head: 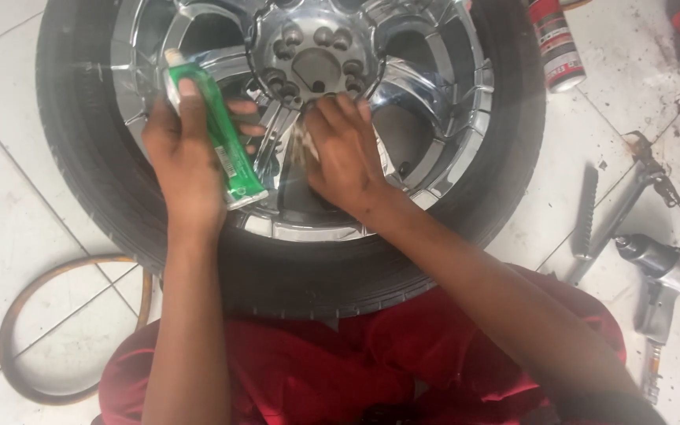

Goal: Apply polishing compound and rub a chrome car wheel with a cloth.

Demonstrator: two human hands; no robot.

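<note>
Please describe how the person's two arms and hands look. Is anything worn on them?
The left hand and right hand are bare, without gloves, rings or a watch. Both forearms are bare as well; no sleeve reaches them. Dark smudges show on the right hand's back. Red clothing lies below the arms.

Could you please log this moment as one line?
left hand: holds green tube | right hand: presses cloth on chrome wheel

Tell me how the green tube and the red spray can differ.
The green tube is held in the left hand over the wheel rim; the red spray can lies untouched on the tiled floor beside the tyre. The tube is slim and flattened toward its lower end; the can is a round cylinder. The tube shows whole; the can is cut off by the top edge. Both have white ends.
</note>
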